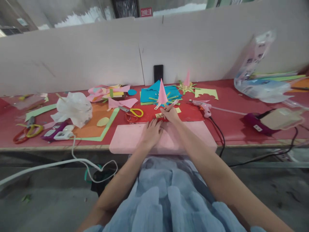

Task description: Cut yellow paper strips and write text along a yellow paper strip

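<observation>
My left hand [152, 132] lies with its fingers stretched out on the front of the red tabletop, its wrist over a pink board [127, 138]. Its fingertips are beside a small pale yellow paper strip [158, 115] with dark marks. Bent close over that strip, my right hand [171, 114] is closed on a slim pale pen-like stick [175, 102], whose lower end is hidden by the fingers. Just beyond stands a pink paper cone [162, 93] with yellow-green strips spreading from its base, on blue paper sheets [149, 93]. Another yellow scrap [178, 110] sits right of my hand.
A glue gun [205, 109] with a black cord lies to the right. Scissors [132, 112] and pink paper scraps [123, 103] are at left, near a crumpled white bag [74, 109]. Behind, a phone [158, 73] leans on the white partition [96, 61], near a second pink cone [187, 80].
</observation>
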Demonstrator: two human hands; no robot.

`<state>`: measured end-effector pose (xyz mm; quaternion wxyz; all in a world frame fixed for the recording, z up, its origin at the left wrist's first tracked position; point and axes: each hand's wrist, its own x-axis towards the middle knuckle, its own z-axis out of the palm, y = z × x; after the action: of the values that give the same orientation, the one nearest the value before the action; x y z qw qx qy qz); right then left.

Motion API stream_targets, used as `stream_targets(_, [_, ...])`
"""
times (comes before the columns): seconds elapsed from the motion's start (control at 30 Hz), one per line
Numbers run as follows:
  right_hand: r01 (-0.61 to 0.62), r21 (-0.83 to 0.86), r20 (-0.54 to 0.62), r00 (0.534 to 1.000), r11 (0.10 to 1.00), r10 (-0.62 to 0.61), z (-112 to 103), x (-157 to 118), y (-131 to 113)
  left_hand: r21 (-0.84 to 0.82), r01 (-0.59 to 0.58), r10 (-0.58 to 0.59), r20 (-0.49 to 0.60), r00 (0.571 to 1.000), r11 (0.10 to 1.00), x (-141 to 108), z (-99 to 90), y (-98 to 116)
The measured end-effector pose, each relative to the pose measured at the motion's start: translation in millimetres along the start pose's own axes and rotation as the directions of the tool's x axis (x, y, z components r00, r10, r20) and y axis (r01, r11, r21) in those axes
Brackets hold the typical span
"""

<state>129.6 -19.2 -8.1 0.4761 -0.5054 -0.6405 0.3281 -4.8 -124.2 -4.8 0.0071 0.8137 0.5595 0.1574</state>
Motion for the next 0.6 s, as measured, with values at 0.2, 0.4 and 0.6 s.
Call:
stream_targets(0.2, [-0.003,-0.061,-0.001,1.000,0.998,0.003,-1.9,-0.8,-2.1,-0.002,-0.013,0.013,-0.008,1.000,1.000,-1.0,0.8,-2.2])
stream_targets(0.4, [-0.036,-0.046,0.025,0.999,0.998,0.037,-1.1,0.6,1.5,-0.005,-0.012,0.012,-0.005,1.000,1.000,-1.5,3.4,-3.7])
stream_targets(0.6, [-0.011,-0.051,0.021,1.000,0.999,0.012,-1.1,1.2,3.9,-0.006,-0.023,0.023,-0.004,1.000,1.000,-0.9,3.8,-4.6])
